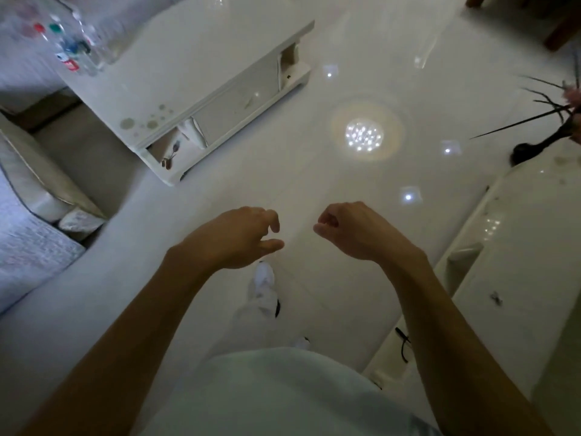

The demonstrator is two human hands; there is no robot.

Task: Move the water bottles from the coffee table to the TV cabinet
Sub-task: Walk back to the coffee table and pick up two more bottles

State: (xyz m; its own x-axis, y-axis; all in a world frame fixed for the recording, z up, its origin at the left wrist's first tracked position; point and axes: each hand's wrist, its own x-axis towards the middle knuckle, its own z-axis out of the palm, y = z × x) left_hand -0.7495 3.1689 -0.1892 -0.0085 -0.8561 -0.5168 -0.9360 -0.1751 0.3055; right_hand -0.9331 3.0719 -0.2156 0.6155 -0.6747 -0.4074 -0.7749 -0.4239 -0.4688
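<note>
Several clear water bottles (74, 42) with red, green and blue caps stand blurred at the far left end of the white coffee table (195, 58). The white TV cabinet (518, 262) runs along the right edge. My left hand (242, 236) hangs over the floor in the middle, fingers loosely curled and holding nothing. My right hand (349, 229) hangs beside it, fingers curled inward, also holding nothing. Both hands are far from the bottles and from the cabinet.
A glossy white floor (361, 89) lies between table and cabinet. A grey sofa (28, 215) with a cushion sits at the left. A dark vase with spiky stems (540, 143) stands on the cabinet's far end. My white shoe (264, 284) is below my hands.
</note>
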